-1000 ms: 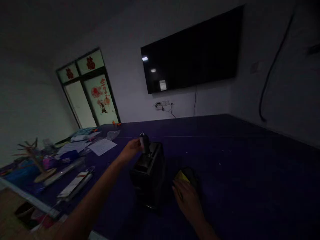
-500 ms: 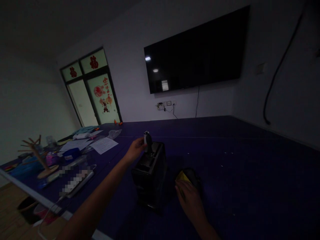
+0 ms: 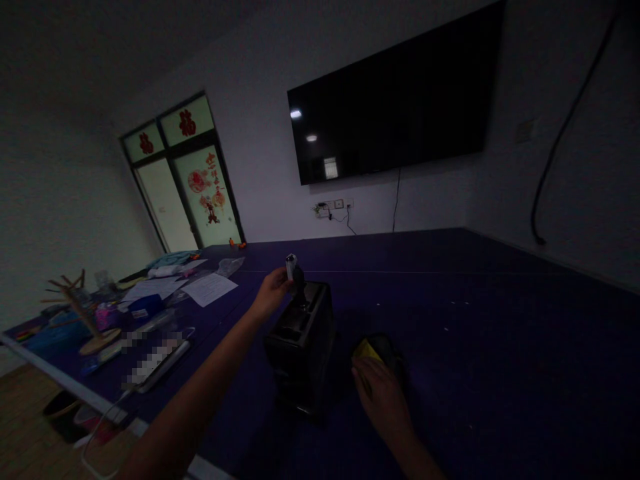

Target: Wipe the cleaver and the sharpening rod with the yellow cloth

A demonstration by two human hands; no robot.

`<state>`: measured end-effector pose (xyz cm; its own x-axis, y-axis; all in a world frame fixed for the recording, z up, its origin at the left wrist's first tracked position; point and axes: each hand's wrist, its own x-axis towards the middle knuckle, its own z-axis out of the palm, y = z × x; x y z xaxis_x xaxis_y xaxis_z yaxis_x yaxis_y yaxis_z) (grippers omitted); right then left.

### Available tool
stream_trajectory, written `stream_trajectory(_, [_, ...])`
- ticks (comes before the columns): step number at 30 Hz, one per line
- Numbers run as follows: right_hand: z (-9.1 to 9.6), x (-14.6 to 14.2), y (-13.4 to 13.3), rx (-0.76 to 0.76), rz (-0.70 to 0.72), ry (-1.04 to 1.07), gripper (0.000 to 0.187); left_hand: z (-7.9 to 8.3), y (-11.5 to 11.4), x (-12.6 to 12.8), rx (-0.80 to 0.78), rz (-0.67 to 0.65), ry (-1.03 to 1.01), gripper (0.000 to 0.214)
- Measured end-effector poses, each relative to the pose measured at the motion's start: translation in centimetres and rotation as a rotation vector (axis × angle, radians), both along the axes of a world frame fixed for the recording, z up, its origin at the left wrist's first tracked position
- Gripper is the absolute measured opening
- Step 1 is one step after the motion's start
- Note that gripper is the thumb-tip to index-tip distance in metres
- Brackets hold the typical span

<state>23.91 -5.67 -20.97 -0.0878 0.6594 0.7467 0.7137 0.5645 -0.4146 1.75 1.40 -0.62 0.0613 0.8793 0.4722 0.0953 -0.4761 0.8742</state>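
Observation:
A glossy black box point(image 3: 303, 360) stands upright on the dark table in front of me, looking like a car gear shifter with its lever on top. My left hand point(image 3: 273, 292) has its fingers closed around the silver and black lever knob point(image 3: 291, 268). To the right of the box lies a dark rounded thing point(image 3: 393, 352), too dim to name. A yellow piece of material point(image 3: 367, 351) shows at its near left side. Over that yellow piece my right hand point(image 3: 379, 385) is curled, with its fingertips against it.
On the left of the dark blue table point(image 3: 475, 347) are a wooden peg stand point(image 3: 83, 317), a power strip point(image 3: 163, 367), papers point(image 3: 209, 289) and a blue roll point(image 3: 146, 307). Bins point(image 3: 65, 413) stand below the table edge. A large television point(image 3: 400, 100) hangs on the wall.
The view has shifted slightly. The lever knob looks slightly higher and farther left, with my left hand still on it. My right hand stays at the yellow piece.

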Motion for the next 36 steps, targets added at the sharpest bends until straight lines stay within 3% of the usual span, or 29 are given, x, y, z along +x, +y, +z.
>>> stream_trajectory(25, [0.0, 0.1, 0.1, 0.002, 0.019, 0.026, 0.034, 6.3, -0.2, 0.0, 0.260, 0.073, -0.034, 0.034])
stream_trajectory(31, [0.1, 0.1, 0.1, 0.005, 0.018, 0.017, 0.035, 7.8, -1.6, 0.3, 0.418, 0.129, -0.043, 0.034])
stream_trajectory(36, [0.2, 0.2, 0.2, 0.003, -0.003, 0.046, 0.034, 10.1, -3.6, 0.6, 0.637, 0.205, -0.043, 0.032])
